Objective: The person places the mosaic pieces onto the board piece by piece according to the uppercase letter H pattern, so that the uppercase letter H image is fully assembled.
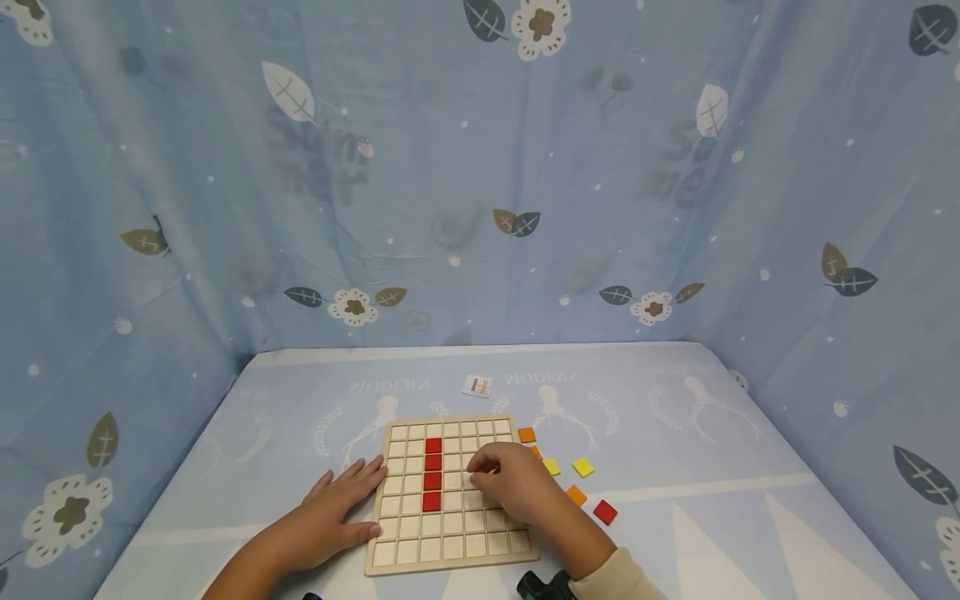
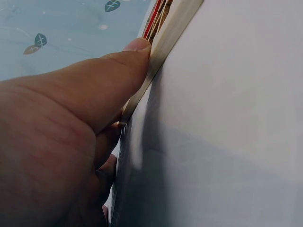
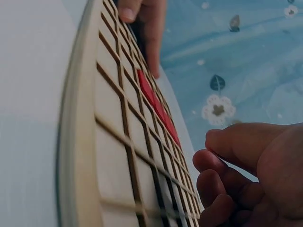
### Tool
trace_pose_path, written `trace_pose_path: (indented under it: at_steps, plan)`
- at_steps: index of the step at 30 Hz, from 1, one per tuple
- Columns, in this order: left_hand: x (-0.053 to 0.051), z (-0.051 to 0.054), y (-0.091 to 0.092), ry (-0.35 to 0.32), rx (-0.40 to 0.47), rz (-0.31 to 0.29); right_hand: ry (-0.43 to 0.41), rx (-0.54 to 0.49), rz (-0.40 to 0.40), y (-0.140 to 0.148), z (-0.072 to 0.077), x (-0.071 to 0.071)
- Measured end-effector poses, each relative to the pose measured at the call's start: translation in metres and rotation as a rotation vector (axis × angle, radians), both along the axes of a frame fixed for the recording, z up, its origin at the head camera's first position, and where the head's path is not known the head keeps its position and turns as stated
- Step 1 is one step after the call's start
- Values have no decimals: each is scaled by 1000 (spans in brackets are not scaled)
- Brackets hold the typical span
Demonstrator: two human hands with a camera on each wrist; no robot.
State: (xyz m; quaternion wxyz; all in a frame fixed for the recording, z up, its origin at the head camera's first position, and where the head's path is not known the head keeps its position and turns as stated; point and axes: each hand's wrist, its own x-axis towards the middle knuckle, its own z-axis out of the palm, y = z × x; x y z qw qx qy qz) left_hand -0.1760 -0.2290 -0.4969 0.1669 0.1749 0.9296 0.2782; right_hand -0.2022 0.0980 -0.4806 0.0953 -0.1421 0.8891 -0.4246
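Observation:
A wooden grid board (image 1: 452,569) lies on the table, with several red square tiles (image 1: 432,462) set in one column of its cells. Along the board's left edge rests my left hand (image 1: 327,510), fingers stretched and spread. Its thumb (image 2: 128,66) touches the board's side in the left wrist view. My right hand (image 1: 517,483) is over the right half of the board, fingers curled and the thumb close to the index finger. In the right wrist view no tile shows between these fingertips (image 3: 210,159).
Right of the board lie loose tiles: orange tiles (image 1: 527,435), yellow tiles (image 1: 583,467) and a red tile (image 1: 605,512). A small printed card (image 1: 477,386) lies behind the board. A black object (image 1: 542,586) is by the right wrist. Patterned blue cloth (image 1: 450,167) surrounds the table.

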Motion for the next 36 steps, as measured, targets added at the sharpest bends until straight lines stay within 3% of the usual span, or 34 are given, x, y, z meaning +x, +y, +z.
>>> trace_pose_path:
  at_steps: [9,18,26,36]
  plan:
    - [2,-1,-2,-5,-6,15,-49,7,-120,64,-3,-2]
    - [0,-2,-2,10,-2,-1,-144,151,-241,118,4,12]
    - [0,-1,-2,21,5,-13,-144,267,-253,152,7,21]
    - [0,0,-1,15,21,-11,-224,241,-187,161,-5,26]
